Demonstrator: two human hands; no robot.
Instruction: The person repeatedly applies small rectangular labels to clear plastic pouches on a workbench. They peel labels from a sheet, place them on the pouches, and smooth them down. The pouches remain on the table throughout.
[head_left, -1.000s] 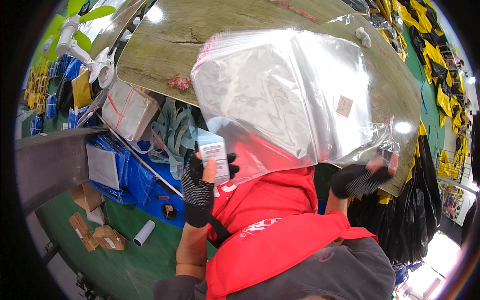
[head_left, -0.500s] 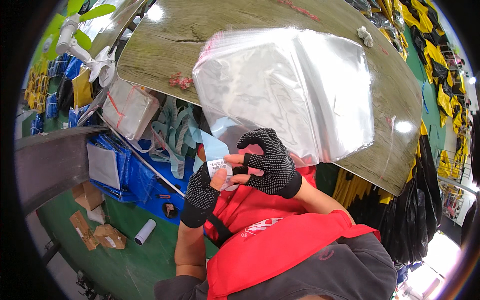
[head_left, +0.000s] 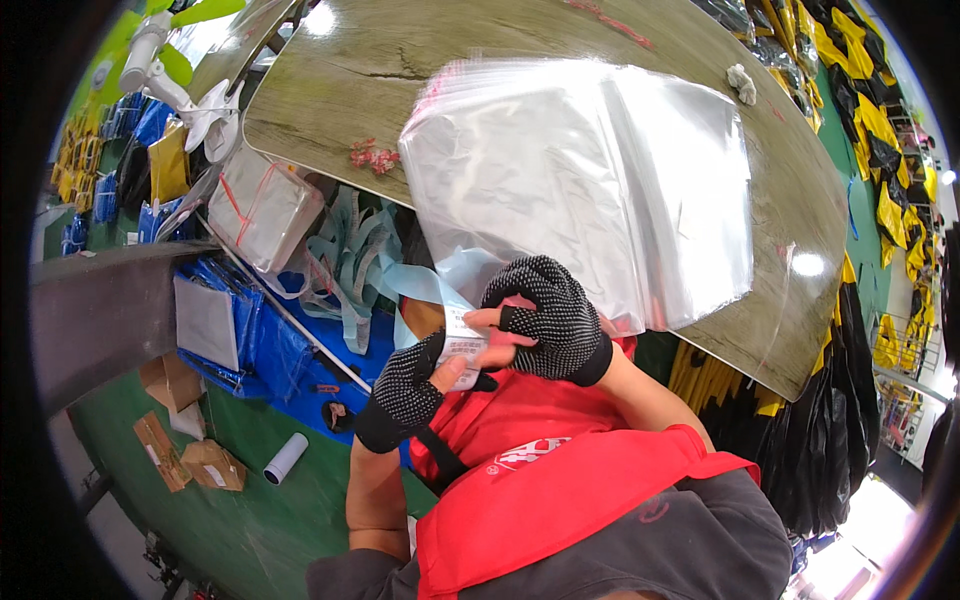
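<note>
My left hand (head_left: pixel 408 396), in a black dotted fingerless glove, pinches the lower end of a strip of white printed labels (head_left: pixel 464 335) between thumb and fingers. The strip's light-blue backing (head_left: pixel 418 284) runs up and away to the left in loose loops. My right hand (head_left: pixel 545 318), gloved alike, is curled at the strip's right edge, its bare thumb and index fingertips touching the labels. Whether it has peeled a label loose is hard to make out. Just beyond both hands, a fanned stack of clear plastic bags (head_left: pixel 530 170) lies on the wood-patterned table (head_left: pixel 340 100).
A tied bundle of clear bags (head_left: pixel 262 210) and blue packages (head_left: pixel 270 345) lie left of the table. Cardboard boxes (head_left: pixel 212 465) and a white tube (head_left: pixel 287 458) are on the green floor. A clip fan (head_left: pixel 150 50) stands far left; black and yellow bags hang at right.
More of the white label strip now shows between my hands. My right fingers have shifted slightly along it, and the view has moved a little.
</note>
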